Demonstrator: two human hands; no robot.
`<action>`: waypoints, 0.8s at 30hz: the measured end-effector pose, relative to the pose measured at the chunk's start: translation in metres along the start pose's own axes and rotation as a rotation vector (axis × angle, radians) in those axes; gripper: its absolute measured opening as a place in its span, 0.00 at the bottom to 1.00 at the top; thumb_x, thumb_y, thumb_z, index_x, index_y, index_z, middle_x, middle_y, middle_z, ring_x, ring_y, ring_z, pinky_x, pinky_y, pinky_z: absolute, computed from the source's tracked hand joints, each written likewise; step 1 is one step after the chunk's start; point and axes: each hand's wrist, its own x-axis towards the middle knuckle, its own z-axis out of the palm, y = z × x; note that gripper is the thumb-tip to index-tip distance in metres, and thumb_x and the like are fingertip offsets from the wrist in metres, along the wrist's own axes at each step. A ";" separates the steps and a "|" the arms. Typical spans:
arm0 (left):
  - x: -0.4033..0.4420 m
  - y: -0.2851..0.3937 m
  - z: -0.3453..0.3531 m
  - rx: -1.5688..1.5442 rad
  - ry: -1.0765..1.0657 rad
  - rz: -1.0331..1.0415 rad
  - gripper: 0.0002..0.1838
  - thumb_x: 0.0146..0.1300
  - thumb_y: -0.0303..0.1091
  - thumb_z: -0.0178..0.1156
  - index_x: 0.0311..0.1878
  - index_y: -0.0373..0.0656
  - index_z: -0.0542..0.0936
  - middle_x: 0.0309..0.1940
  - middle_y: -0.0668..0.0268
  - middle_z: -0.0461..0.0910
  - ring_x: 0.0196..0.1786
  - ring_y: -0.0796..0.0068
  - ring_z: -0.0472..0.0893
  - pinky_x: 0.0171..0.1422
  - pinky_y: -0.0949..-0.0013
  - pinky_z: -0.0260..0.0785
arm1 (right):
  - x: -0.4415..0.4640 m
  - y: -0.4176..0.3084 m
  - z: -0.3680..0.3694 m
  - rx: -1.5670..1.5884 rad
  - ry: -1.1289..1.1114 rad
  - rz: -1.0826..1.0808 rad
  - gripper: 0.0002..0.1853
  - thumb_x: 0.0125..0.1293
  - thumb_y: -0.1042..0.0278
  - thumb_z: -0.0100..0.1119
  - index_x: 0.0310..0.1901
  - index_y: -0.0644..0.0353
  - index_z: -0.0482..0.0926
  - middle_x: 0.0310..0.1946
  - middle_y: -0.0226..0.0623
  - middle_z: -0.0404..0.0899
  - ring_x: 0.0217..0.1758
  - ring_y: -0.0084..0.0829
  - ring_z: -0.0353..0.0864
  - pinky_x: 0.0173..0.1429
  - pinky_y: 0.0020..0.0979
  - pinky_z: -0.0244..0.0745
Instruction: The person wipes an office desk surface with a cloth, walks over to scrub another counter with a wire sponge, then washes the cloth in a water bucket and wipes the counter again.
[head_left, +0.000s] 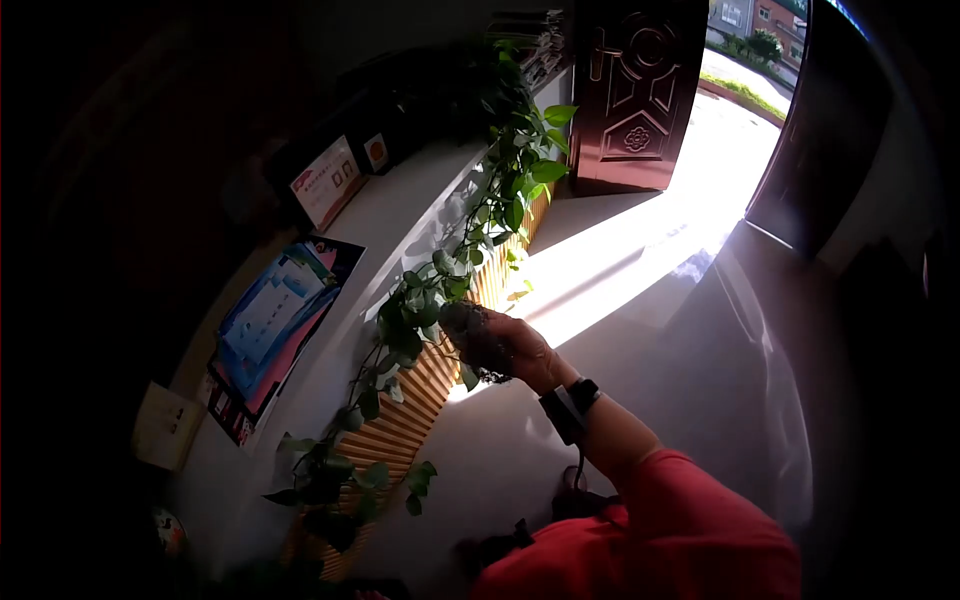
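Observation:
My right hand reaches out from a red sleeve, with a dark band strapped at the wrist. Its fingers are closed around a dark, speckled, crumpled cloth-like thing, whose exact kind is too dark to make out. That bundle is up against the leaves of a trailing green vine, which hangs along the front of a white counter. At the very bottom edge, a tiny patch may be part of my left hand; its fingers cannot be read.
On the counter lie several leaflets, near a framed certificate and a pale box. Wooden slats line the counter's front. Beyond, a dark red door stands open onto bright sunlight falling across the floor.

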 end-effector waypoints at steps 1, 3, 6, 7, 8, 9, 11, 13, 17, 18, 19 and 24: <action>0.012 -0.018 0.005 0.083 -0.048 -0.039 0.08 0.62 0.30 0.49 0.35 0.37 0.76 0.32 0.61 0.78 0.35 0.70 0.76 0.43 0.65 0.71 | -0.034 -0.032 0.011 -0.012 0.117 -0.108 0.27 0.55 0.68 0.53 0.57 0.64 0.61 0.46 0.40 0.72 0.43 0.31 0.75 0.49 0.32 0.73; 0.041 -0.073 0.029 0.080 -0.192 -0.278 0.08 0.62 0.30 0.48 0.37 0.40 0.76 0.33 0.62 0.78 0.36 0.71 0.76 0.46 0.64 0.70 | -0.097 -0.087 -0.020 0.020 0.305 -0.239 0.26 0.54 0.70 0.55 0.56 0.62 0.63 0.42 0.42 0.72 0.41 0.32 0.76 0.46 0.33 0.74; 0.093 -0.165 0.053 0.385 -0.228 -0.336 0.10 0.58 0.27 0.51 0.43 0.45 0.76 0.36 0.66 0.78 0.41 0.70 0.76 0.47 0.63 0.69 | -0.228 -0.173 -0.068 0.166 0.309 -0.436 0.23 0.56 0.70 0.54 0.54 0.62 0.64 0.40 0.45 0.71 0.40 0.36 0.74 0.44 0.35 0.74; 0.089 -0.187 0.066 0.446 -0.242 -0.351 0.11 0.58 0.27 0.50 0.43 0.46 0.76 0.36 0.67 0.78 0.41 0.70 0.76 0.47 0.62 0.68 | -0.258 -0.188 -0.061 0.121 0.473 -0.559 0.23 0.56 0.70 0.52 0.54 0.63 0.63 0.40 0.46 0.71 0.41 0.37 0.74 0.44 0.36 0.74; 0.082 -0.213 0.090 0.505 -0.257 -0.365 0.11 0.57 0.28 0.50 0.43 0.48 0.76 0.36 0.68 0.77 0.42 0.70 0.76 0.46 0.62 0.68 | -0.290 -0.204 -0.064 0.024 0.503 -0.637 0.21 0.58 0.70 0.51 0.54 0.63 0.64 0.40 0.46 0.71 0.41 0.37 0.74 0.45 0.37 0.74; 0.079 -0.232 0.109 0.577 -0.274 -0.374 0.11 0.57 0.27 0.50 0.43 0.47 0.76 0.36 0.68 0.77 0.42 0.70 0.76 0.46 0.62 0.68 | -0.318 -0.215 -0.062 0.009 0.522 -0.697 0.18 0.58 0.71 0.50 0.52 0.63 0.66 0.40 0.44 0.72 0.41 0.37 0.73 0.46 0.38 0.72; 0.077 -0.268 0.147 0.695 -0.303 -0.387 0.11 0.57 0.27 0.50 0.43 0.47 0.76 0.36 0.68 0.76 0.42 0.70 0.75 0.46 0.63 0.67 | -0.371 -0.232 -0.058 0.080 0.582 -0.825 0.15 0.60 0.70 0.48 0.48 0.64 0.69 0.40 0.43 0.73 0.42 0.37 0.70 0.47 0.37 0.68; 0.088 -0.299 0.182 0.792 -0.327 -0.399 0.11 0.56 0.27 0.50 0.43 0.46 0.75 0.36 0.67 0.76 0.42 0.69 0.75 0.46 0.64 0.67 | -0.417 -0.238 -0.063 0.153 0.655 -0.922 0.14 0.62 0.68 0.46 0.47 0.64 0.70 0.40 0.42 0.72 0.42 0.36 0.69 0.48 0.37 0.67; 0.103 -0.381 0.241 0.938 -0.366 -0.485 0.12 0.56 0.26 0.50 0.44 0.44 0.74 0.35 0.64 0.76 0.41 0.67 0.75 0.45 0.65 0.67 | -0.485 -0.238 -0.066 0.236 0.747 -1.069 0.14 0.62 0.70 0.47 0.47 0.67 0.69 0.39 0.44 0.71 0.42 0.37 0.70 0.49 0.38 0.68; 0.106 -0.405 0.252 0.963 -0.387 -0.532 0.12 0.56 0.26 0.50 0.44 0.43 0.74 0.35 0.64 0.76 0.41 0.67 0.75 0.45 0.65 0.67 | -0.497 -0.239 -0.066 0.302 0.768 -1.126 0.14 0.62 0.69 0.48 0.47 0.68 0.68 0.39 0.45 0.70 0.42 0.37 0.70 0.48 0.38 0.68; 0.110 -0.432 0.261 0.986 -0.409 -0.582 0.12 0.56 0.26 0.50 0.44 0.43 0.74 0.35 0.64 0.76 0.41 0.67 0.76 0.45 0.65 0.67 | -0.511 -0.242 -0.074 0.260 0.773 -1.169 0.14 0.62 0.70 0.47 0.47 0.68 0.68 0.39 0.45 0.70 0.42 0.38 0.70 0.48 0.37 0.68; 0.127 -0.572 0.308 1.103 -0.476 -0.760 0.13 0.57 0.25 0.50 0.46 0.41 0.72 0.37 0.62 0.76 0.41 0.65 0.76 0.46 0.64 0.68 | -0.548 -0.281 -0.089 0.182 0.825 -1.334 0.13 0.63 0.72 0.44 0.48 0.69 0.67 0.39 0.48 0.69 0.44 0.38 0.69 0.48 0.36 0.69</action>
